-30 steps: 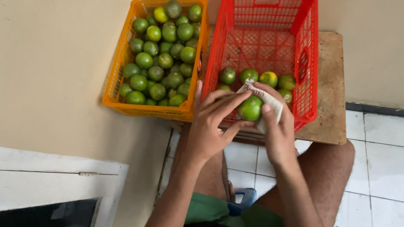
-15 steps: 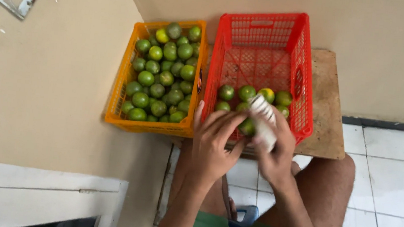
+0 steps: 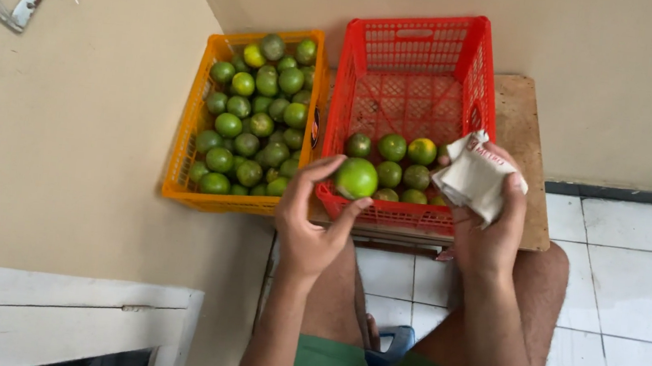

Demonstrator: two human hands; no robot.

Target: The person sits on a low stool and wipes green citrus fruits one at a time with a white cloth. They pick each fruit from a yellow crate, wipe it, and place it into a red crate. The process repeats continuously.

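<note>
A round, glossy green lime (image 3: 356, 178) sits at the centre of the frame, pinched between the thumb and fingertips of the left hand (image 3: 312, 223), over the near rim of the red crate (image 3: 415, 79). The right hand (image 3: 490, 232), just right of centre, is closed around a crumpled white cloth (image 3: 475, 177). The red crate is latticed plastic, with a few limes along its near side. Left of it, an orange plastic crate (image 3: 188, 136) is heaped with smooth green limes. Both rest on a worn wooden board (image 3: 523, 131).
</note>
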